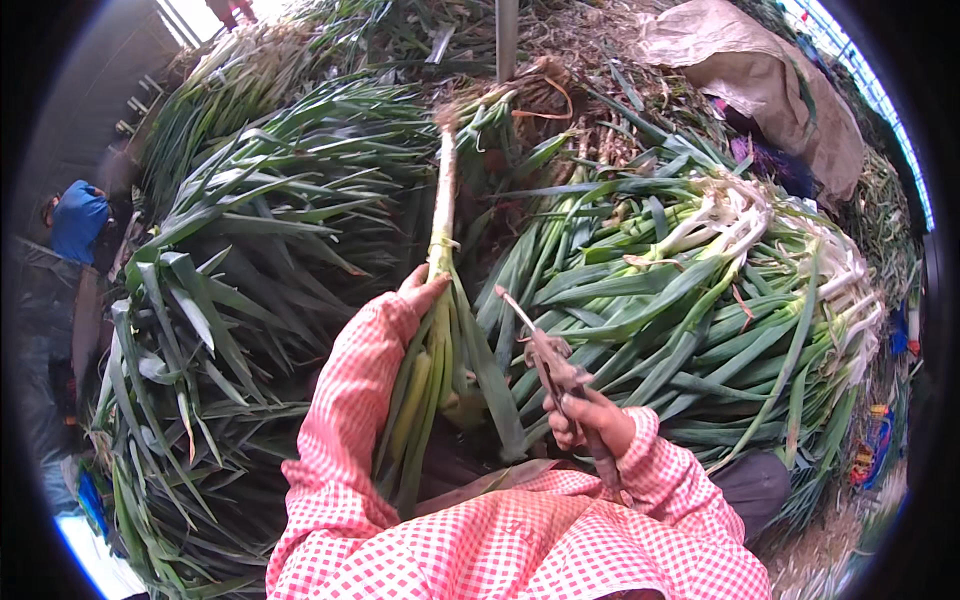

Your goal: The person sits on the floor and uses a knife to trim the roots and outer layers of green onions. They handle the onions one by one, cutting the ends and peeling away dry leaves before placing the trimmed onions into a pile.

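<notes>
My left hand (424, 289) grips a long green onion stalk (444, 195) just below its pale shank. The root end points up and away from me, and the green leaves hang down toward my lap. In my right hand (589, 421) is a slim tool (555, 367) with a dark handle and a thin pointed tip, angled up and to the left; pale, limp scraps cling around its upper part. Its tip is apart from the stalk. Exactly what kind of tool it is, I cannot tell.
Leafy green onions (292, 225) are heaped on my left. Peeled-looking ones with white ends (735, 217) lie on my right. A metal post (506, 41) stands ahead, near a beige sack (772, 82) and root debris. At far left is a blue object (79, 221).
</notes>
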{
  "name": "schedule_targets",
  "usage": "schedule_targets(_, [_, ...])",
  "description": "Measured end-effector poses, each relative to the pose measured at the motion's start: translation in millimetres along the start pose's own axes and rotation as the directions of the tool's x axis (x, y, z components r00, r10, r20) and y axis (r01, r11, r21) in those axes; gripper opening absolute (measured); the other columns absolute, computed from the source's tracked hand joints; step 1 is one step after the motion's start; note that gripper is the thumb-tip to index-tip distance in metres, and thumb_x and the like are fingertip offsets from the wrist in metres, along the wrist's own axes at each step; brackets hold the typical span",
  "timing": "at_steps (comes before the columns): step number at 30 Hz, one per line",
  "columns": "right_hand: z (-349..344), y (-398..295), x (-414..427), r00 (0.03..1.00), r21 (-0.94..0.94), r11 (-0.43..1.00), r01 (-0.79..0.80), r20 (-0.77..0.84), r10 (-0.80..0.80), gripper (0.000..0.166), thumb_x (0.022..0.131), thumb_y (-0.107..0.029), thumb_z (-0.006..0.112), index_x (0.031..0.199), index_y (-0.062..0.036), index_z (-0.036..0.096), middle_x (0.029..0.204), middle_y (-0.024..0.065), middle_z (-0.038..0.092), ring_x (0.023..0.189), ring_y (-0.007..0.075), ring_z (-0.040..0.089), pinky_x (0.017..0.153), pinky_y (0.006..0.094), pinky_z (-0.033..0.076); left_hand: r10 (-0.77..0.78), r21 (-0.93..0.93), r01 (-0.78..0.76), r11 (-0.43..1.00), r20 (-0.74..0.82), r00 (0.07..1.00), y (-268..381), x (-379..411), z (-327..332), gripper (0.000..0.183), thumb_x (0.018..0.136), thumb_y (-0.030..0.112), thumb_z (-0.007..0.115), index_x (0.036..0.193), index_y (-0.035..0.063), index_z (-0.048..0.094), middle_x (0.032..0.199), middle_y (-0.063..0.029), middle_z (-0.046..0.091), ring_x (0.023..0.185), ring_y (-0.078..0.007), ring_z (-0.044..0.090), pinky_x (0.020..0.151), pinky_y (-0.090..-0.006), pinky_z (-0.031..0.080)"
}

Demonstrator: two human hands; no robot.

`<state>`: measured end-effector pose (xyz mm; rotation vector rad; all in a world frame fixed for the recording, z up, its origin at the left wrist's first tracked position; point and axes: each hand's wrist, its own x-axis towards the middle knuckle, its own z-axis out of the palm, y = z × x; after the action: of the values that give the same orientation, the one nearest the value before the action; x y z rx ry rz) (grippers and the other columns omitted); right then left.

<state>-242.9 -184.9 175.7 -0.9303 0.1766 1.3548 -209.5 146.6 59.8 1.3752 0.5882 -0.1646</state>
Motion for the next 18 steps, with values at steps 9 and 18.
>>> schedule_targets(9, [10.6,-21.3,160.2,0.998,-0.287,0.957,-0.036,-0.067,0.018,0.032,0.082,-0.041,0.059,0.086,-0.0122,0.044,0.06,-0.0029,0.044,0.047,0.0083,0.044,0.042,0.0258,0.039,-0.161,-0.05,0.163,0.985,0.039,0.986,-39.6,-0.1,-42.2,0.047,0.071,0.015,0.071,0.112,0.0018,0.051,0.09,-0.0088,0.061,0.076,-0.0194,0.06,0.071,-0.034,0.049])
schedule_targets(18, [23.2,-10.7,88.6,0.991,-0.162,0.98,-0.112,0.059,0.123,0.033,0.086,-0.033,0.056,0.104,-0.0108,0.04,0.065,-0.0023,0.042,0.048,0.0072,0.04,0.043,0.0221,0.035,0.004,-0.097,-0.003,0.995,0.017,1.0,-28.9,-7.4,-25.4,0.054,0.072,0.007,0.067,0.121,0.0026,0.044,0.098,-0.0084,0.059,0.085,-0.0188,0.058,0.078,-0.0321,0.047])
